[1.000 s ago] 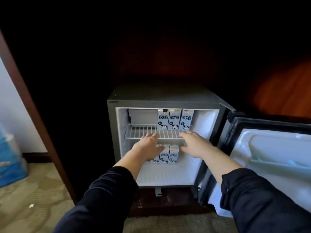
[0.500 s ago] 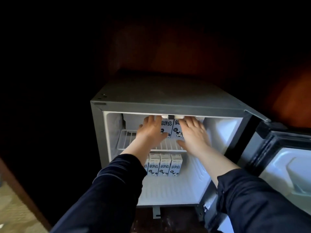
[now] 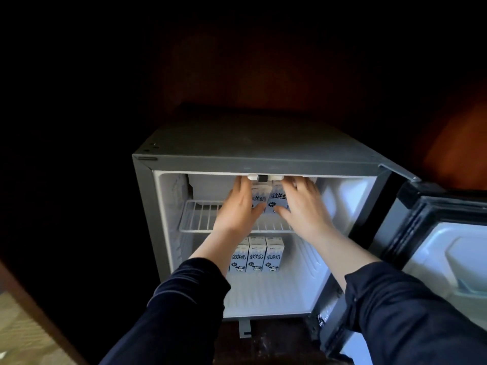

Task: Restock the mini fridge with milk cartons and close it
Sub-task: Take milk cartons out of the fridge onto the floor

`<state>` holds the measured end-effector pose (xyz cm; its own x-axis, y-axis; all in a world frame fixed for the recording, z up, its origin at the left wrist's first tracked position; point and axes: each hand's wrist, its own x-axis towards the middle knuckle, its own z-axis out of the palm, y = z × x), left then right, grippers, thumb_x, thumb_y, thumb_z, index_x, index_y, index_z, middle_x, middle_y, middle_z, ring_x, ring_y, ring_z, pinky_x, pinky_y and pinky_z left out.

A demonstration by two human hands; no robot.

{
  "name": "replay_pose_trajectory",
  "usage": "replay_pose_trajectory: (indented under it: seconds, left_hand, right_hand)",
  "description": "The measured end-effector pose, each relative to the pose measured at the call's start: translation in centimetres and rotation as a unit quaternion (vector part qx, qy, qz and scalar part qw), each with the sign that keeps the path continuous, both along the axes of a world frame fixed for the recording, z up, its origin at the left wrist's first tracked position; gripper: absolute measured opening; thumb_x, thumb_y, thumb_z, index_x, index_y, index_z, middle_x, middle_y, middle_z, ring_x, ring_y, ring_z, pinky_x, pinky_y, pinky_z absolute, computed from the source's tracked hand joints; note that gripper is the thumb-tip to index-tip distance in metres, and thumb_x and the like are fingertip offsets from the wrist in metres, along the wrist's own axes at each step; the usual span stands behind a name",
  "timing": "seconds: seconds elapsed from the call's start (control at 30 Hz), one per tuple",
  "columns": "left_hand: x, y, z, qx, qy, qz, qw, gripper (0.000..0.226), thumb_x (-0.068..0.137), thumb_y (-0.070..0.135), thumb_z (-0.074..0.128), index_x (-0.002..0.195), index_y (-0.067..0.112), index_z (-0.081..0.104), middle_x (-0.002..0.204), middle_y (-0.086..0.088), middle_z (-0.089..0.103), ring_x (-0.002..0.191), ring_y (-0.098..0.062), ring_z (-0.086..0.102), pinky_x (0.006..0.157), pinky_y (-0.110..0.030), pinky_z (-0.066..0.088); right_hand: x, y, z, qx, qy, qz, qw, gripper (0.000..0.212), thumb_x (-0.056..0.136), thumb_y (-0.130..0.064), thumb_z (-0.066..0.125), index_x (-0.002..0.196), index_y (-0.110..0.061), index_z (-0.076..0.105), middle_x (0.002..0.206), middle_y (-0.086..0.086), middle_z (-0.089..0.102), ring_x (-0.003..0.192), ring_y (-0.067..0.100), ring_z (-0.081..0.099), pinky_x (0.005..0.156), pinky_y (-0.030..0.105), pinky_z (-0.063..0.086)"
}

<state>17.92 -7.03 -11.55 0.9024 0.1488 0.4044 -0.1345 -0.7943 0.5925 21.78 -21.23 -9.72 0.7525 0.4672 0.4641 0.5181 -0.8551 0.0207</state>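
— On the wire shelf (image 3: 200,218), far up inside, what are the hands doing?

— The left hand (image 3: 237,209) lies flat against the left side of the upper milk cartons (image 3: 276,201). Its fingers are straight and close together, reaching toward the back wall, with the thumb across the lower front. The right hand (image 3: 307,206) mirrors it on the right side, fingers straight and slightly spread, thumb at the near bottom corner. The cartons sit pressed between the two palms.

— How many are up there?

— Two printed faces show between the hands. Whether more stand behind the palms, I cannot tell. They stand on the shelf, tops just under a small white fitting (image 3: 264,177) at the ceiling edge.

— And below?

— Three lower cartons (image 3: 257,255) stand upright in a touching row on the white floor of the mini fridge (image 3: 237,146), toward the back, just right of the left forearm.

— The door?

— The door (image 3: 448,248) is wide open to the right, its pale inner lining showing. Dark sleeves (image 3: 184,299) cover both arms up to mid-forearm. A dark wooden cabinet (image 3: 453,143) surrounds the fridge, and pale carpet (image 3: 18,335) shows at the near left.
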Motion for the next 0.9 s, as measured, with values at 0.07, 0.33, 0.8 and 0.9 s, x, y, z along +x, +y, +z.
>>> replay_pose_trajectory:
  seconds: [0.07, 0.33, 0.8, 0.9]
  left_hand:
    - [-0.4, -0.3, 0.0, 0.004, -0.024, 0.01, 1.0, 0.046, 0.091, 0.026, 0.055, 0.128, 0.009, 0.032, 0.129, -0.01, 0.047, 0.108, -0.029, 0.055, 0.076, -0.04, 0.052]
    - [-0.5, 0.4, 1.0, 0.072, -0.016, 0.032, 0.997, 0.039, 0.089, 0.035, 0.059, 0.118, 0.011, 0.051, 0.112, -0.008, 0.06, 0.09, -0.03, 0.063, 0.076, -0.04, 0.054]
    - [-8.0, -0.2, 4.7, 0.05, 0.042, -0.03, 0.997, 0.03, 0.087, 0.036, 0.061, 0.107, 0.017, 0.051, 0.1, -0.005, 0.064, 0.082, -0.023, 0.061, 0.067, -0.033, 0.052]
    - [-10.4, -1.0, 6.5, 0.076, 0.089, -0.052, 0.992, 0.026, 0.087, 0.037, 0.061, 0.105, 0.021, 0.051, 0.096, -0.001, 0.065, 0.075, -0.016, 0.062, 0.066, -0.032, 0.055]
  right_hand:
    - [-0.2, 0.1, 0.2, 0.01, 0.023, 0.001, 1.0, 0.062, 0.084, -0.026, 0.067, 0.138, -0.013, 0.04, 0.134, 0.014, 0.045, 0.127, 0.035, 0.038, 0.103, 0.042, 0.037]
    - [-0.6, -0.9, 0.1, -0.03, 0.027, 0.032, 0.999, 0.048, 0.087, -0.039, 0.061, 0.128, -0.016, 0.05, 0.131, -0.001, 0.054, 0.129, 0.021, 0.037, 0.094, 0.032, 0.042]
    - [-6.5, -3.4, 4.8, -0.049, 0.04, 0.041, 0.997, 0.048, 0.087, -0.056, 0.051, 0.117, -0.019, 0.048, 0.108, 0.003, 0.066, 0.098, 0.031, 0.062, 0.067, 0.034, 0.035]
    - [-9.0, -4.6, 6.8, -0.059, 0.082, 0.043, 0.994, 0.048, 0.085, -0.059, 0.053, 0.111, -0.019, 0.05, 0.096, 0.004, 0.065, 0.095, 0.032, 0.061, 0.066, 0.035, 0.036]
